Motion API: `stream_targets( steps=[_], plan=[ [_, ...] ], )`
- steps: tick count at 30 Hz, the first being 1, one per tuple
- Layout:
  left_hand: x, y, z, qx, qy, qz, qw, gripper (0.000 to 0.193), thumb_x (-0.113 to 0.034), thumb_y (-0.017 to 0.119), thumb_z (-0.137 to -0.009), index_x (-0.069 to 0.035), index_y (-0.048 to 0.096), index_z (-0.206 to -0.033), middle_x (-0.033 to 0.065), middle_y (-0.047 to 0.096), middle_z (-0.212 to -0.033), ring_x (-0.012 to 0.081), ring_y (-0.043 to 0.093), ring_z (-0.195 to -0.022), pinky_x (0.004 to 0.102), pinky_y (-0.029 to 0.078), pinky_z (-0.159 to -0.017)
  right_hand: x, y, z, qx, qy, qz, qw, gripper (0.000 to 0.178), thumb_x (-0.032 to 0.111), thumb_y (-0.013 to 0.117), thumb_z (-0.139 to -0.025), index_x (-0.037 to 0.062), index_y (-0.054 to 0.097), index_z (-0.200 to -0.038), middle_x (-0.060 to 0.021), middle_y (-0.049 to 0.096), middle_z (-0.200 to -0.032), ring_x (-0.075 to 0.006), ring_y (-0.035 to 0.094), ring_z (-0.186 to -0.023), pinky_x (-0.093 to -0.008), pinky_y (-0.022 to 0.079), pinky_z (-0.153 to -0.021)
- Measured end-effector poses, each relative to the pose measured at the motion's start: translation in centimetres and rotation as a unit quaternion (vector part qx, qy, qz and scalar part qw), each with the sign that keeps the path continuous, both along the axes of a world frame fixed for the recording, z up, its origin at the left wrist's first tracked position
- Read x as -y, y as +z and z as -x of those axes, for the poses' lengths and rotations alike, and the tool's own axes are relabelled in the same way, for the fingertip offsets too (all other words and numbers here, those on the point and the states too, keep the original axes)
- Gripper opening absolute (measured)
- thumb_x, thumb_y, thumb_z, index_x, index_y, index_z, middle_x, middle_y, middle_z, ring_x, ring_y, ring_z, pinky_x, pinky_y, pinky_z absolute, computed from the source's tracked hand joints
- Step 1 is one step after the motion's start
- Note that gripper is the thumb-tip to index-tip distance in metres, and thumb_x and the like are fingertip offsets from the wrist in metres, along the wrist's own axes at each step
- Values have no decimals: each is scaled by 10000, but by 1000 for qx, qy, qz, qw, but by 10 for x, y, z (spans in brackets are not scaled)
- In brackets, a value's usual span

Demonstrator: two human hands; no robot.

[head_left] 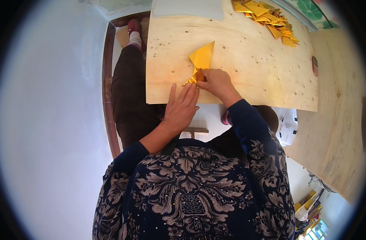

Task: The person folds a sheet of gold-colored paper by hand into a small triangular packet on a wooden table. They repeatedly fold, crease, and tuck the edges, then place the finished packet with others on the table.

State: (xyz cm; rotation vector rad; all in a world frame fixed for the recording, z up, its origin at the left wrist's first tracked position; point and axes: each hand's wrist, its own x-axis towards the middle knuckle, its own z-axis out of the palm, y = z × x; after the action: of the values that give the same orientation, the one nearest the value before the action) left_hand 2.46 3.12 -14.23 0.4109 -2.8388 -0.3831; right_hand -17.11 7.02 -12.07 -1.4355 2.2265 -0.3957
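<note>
A gold foil paper piece with folded, pointed ends lies near the front edge of the pale wooden board. My right hand pinches a brownish folded flap at its near end between thumb and fingers. Close beside it, my left hand is stretched out, palm down, its fingertips on the crinkled near end of the foil. The wide far part of the paper rests free on the wood. My fingers hide some of the folds.
Several folded gold paper pieces are heaped at the board's far right. A pale flat sheet lies at the far left. A small red device sits by the right edge. Below the board, right, hangs a white bag.
</note>
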Motion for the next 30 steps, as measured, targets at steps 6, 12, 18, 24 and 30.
stream_targets(
  steps=[6, 12, 18, 24, 30],
  plan=[
    [0, -1, 5, 13, 17, -2, 1000, 616, -267, 678, -826, -22, 493, -1361, 132, 474, -1390, 251, 386, -1368, 554, 176, -1165, 0, 3, 0, 3, -1, 6, 1000, 201, 324, 687, -748, 129, 680, -797, -97, 670, -728, -301, 653, -715, -428, 492, -612],
    [0, 4, 11, -2, 17, 16, 1000, 601, -285, 668, -826, -16, 507, -1339, 145, 528, -1280, 283, 454, -1286, 536, 219, -1154, 2, 2, 21, 133, -23, -6, 991, 248, 278, 733, -767, 46, 657, -809, -95, 680, -704, -215, 665, -640, -323, 510, -602],
    [0, 8, 18, 5, 16, 18, 1000, 571, -296, 671, -837, -71, 526, -1341, 138, 541, -1223, 303, 472, -1241, 547, 203, -1153, 2, 4, 36, 305, -81, -35, 948, 221, 231, 666, -810, 17, 642, -766, -68, 678, -679, -141, 659, -596, -264, 518, -572],
    [-1, 10, 18, 24, 20, 11, 999, 566, -314, 690, -832, -137, 538, -1348, 127, 535, -1225, 312, 468, -1227, 582, 167, -1148, 0, 12, 32, 305, -100, -48, 946, 211, 237, 636, -811, 32, 652, -766, -57, 687, -701, -135, 661, -600, -256, 511, -562],
    [-1, 11, 17, 19, 23, -6, 1000, 566, -306, 709, -818, -157, 545, -1339, 123, 525, -1213, 316, 466, -1218, 610, 162, -1136, -1, 14, 34, 315, -86, -57, 944, 201, 235, 634, -810, 39, 659, -780, -57, 683, -695, -136, 657, -597, -271, 502, -547]
  ],
)
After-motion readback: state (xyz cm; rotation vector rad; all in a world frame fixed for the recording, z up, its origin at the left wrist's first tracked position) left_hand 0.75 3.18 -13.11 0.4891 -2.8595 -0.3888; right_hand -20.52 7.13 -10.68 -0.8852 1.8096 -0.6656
